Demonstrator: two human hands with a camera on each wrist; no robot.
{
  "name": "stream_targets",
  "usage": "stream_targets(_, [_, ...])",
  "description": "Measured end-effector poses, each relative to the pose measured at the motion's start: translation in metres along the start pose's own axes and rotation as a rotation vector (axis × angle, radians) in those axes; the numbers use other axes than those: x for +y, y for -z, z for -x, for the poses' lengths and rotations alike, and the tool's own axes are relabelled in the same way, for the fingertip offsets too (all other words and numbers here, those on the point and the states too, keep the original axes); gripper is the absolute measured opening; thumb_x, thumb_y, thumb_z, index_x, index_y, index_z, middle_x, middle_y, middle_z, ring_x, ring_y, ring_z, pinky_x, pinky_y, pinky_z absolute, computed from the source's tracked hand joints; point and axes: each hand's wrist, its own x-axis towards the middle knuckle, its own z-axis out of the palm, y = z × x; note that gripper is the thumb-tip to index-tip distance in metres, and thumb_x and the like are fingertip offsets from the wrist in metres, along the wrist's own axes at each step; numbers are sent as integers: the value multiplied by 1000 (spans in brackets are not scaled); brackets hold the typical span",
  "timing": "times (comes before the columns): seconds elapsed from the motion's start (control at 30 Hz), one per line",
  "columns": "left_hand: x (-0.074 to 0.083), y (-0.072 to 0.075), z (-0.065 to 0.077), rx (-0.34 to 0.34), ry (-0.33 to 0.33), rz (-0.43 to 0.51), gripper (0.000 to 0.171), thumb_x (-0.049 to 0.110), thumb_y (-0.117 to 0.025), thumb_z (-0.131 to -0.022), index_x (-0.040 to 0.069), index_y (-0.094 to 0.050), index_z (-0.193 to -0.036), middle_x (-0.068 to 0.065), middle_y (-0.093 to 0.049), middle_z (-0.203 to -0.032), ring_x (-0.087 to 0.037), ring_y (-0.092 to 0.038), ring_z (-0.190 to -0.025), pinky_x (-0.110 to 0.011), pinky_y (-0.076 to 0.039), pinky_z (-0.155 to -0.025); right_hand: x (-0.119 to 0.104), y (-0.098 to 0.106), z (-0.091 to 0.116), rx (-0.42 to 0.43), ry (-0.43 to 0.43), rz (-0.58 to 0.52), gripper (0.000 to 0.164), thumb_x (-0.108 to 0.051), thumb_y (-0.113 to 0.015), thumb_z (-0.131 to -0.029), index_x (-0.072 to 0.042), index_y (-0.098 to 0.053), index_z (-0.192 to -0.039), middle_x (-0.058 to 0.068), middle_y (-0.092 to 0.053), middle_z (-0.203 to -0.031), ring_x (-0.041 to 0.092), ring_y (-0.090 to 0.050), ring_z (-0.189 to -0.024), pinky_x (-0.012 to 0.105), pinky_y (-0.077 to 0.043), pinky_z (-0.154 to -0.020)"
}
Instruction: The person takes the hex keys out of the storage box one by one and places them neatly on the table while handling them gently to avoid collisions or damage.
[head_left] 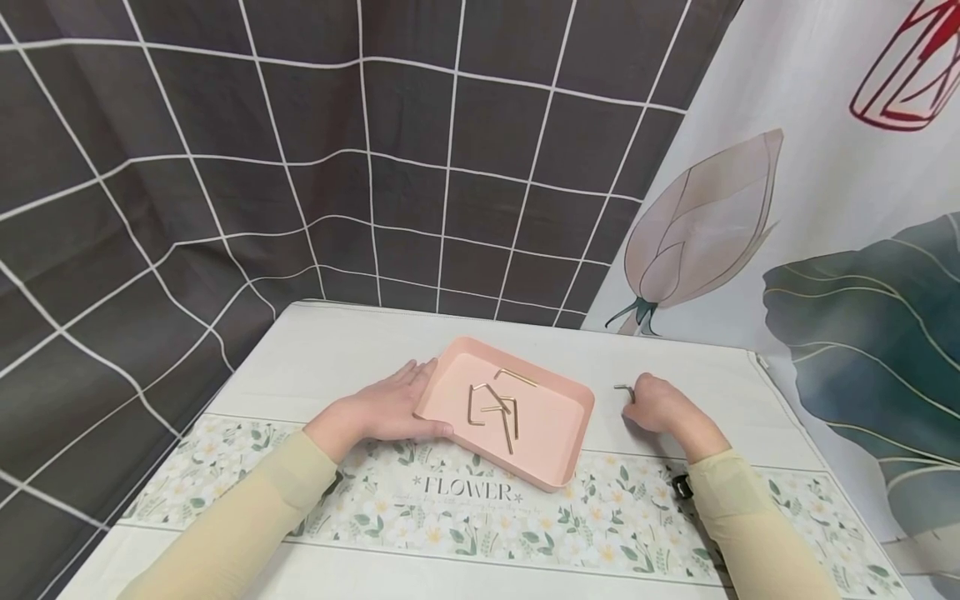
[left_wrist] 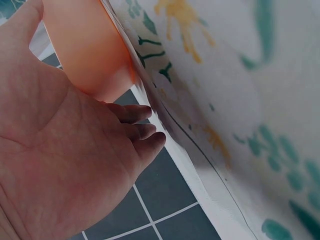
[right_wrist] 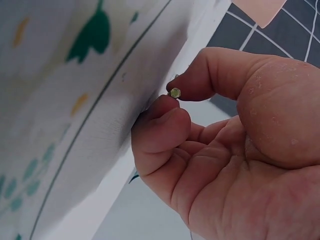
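Note:
A shallow pink tray [head_left: 543,429] lies at a slant on the table, with several gold-coloured hex keys [head_left: 508,432] scattered inside, some crossing each other. My left hand [head_left: 393,408] rests against the tray's left end, fingers extended along its outside and the thumb at the near edge. In the left wrist view the palm faces the camera beside the tray wall. To the right of the tray, my right hand [head_left: 660,404] pinches another hex key [head_left: 622,387] between thumb and curled index finger, low over the table. Its hexagonal end [right_wrist: 174,93] pokes out between the fingertips in the right wrist view.
A white tablecloth [head_left: 360,342] with a flowered band and the printed word FLOWER covers the table. Behind it hangs a dark curtain [head_left: 405,200] with a white grid. A pale curtain with large leaves [head_left: 697,225] is on the right.

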Motion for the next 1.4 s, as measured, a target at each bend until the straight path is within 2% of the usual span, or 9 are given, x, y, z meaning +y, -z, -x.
stream_targets(0.17, [-1,0,-1,-1,1,-2,130,84,-60,-96,-1,-6,-177,-20,-10,-185,-44,-8,-171,-57,-18,-137,-2,0,1,1,2,14,13,-3,-65,-96,10,-63,-96,14,-60,-79,26,-60,-71,39,-54,-65])
stream_targets(0.37, [-2,0,-2,-4,1,-5,133,89,-57,-94,0,-5,-178,-19,-10,-186,-44,-7,-171,-57,-19,-137,-6,2,3,4,7,31,29,-2,-66,-96,22,-62,-112,20,-65,-87,29,-62,-77,48,-62,-75])
stream_targets(0.53, [-2,0,0,4,2,10,133,88,-59,-94,0,-6,-178,-19,-10,-186,-45,-7,-171,-59,-19,-136,-9,1,4,-8,16,70,37,-1,-66,-97,27,-57,-119,21,-66,-88,29,-63,-77,49,-63,-78])
stream_targets(0.77, [-3,0,0,15,-2,10,132,88,-60,-94,0,-7,-178,-19,-11,-185,-46,-8,-170,-60,-20,-136,-10,1,4,-8,17,80,38,-2,-66,-97,27,-57,-119,21,-65,-88,29,-63,-78,48,-63,-78])
stream_targets(1.1, [-4,-3,-1,10,7,4,132,88,-59,-94,0,-7,-178,-18,-11,-186,-43,-8,-171,-58,-20,-136,-6,1,5,-10,18,95,40,-5,-68,-96,26,-57,-118,27,-65,-96,31,-62,-81,53,-63,-83])
stream_targets(1.3, [-2,-2,-1,10,6,4,132,88,-59,-94,1,-7,-178,-18,-11,-186,-44,-8,-171,-58,-20,-136,-4,0,6,6,5,119,56,-10,-71,-95,31,-48,-126,39,-62,-109,41,-67,-92,62,-61,-95])
stream_targets(1.4, [-1,-2,-1,14,4,7,132,88,-59,-93,0,-8,-178,-18,-12,-186,-45,-8,-171,-59,-20,-136,-5,0,6,22,-19,127,62,-13,-70,-96,32,-43,-128,42,-58,-113,48,-68,-99,65,-60,-96])
